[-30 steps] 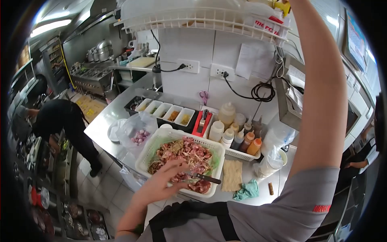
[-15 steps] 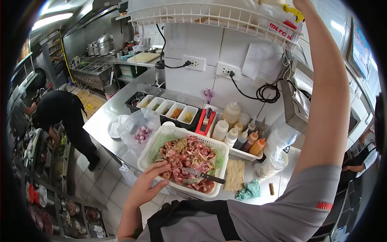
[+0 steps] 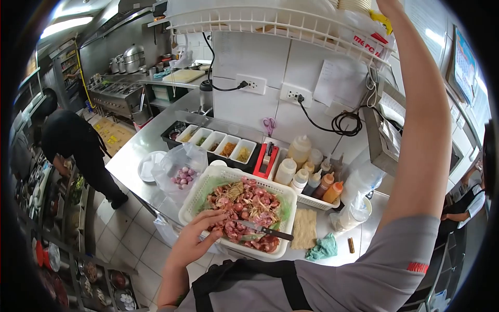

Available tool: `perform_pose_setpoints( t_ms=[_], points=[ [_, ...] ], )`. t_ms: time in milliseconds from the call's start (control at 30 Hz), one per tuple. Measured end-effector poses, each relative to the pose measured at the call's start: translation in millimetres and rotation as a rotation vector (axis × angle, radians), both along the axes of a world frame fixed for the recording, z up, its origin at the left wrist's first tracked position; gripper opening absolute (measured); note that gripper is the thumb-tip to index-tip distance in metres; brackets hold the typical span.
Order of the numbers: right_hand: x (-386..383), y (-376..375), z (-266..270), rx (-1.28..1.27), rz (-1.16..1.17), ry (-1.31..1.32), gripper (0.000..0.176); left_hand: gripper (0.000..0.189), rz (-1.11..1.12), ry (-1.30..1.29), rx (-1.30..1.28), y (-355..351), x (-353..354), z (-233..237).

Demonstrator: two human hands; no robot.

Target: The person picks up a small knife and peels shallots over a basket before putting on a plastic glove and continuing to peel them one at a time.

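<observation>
"Where was the left hand (image 3: 198,236)?"

"At the near left rim of the white basket (image 3: 185,213), its fingers close together over the pieces of meat (image 3: 244,205), the thumb apart from them. I couldn't tell whether the fingertips touched the meat."

"And the knife (image 3: 267,230)?"

"It lay across the meat, near the right side, its dark handle reaching over the rim."

"The right hand (image 3: 390,5)?"

"Raised at the far right, beside something yellow (image 3: 382,22). The picture's edge cut it off, so I couldn't tell how its fingers stood."

"What stood left of the basket?"

"A clear bag (image 3: 179,161) of small purple bulbs (image 3: 184,177)."
</observation>
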State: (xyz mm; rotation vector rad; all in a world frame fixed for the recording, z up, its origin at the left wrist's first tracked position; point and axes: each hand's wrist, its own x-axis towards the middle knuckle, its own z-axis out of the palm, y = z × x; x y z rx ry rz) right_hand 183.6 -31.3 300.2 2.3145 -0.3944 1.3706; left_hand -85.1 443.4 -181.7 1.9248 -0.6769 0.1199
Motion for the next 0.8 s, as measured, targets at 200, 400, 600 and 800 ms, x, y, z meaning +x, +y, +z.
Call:
perform_pose_setpoints(
  t_ms=[200,400,600,800],
  points=[
    [22,-31,19,0.179,0.36,-0.562,0.028,0.032,0.033,0.068,-0.033,12,-1,-16],
    [16,-37,29,0.188,0.635,-0.826,0.034,0.028,0.08,0.083,-0.074,15,-6,-14],
    [-1,-54,62,0.067,1.051,-0.98,0.041,0.025,0.097,0.132,-0.229,10,-6,-9],
    [-80,20,0,1.162,2.088,-0.245,0.023,0.022,0.032,0.036,-0.224,-17,3,9]
  ],
)
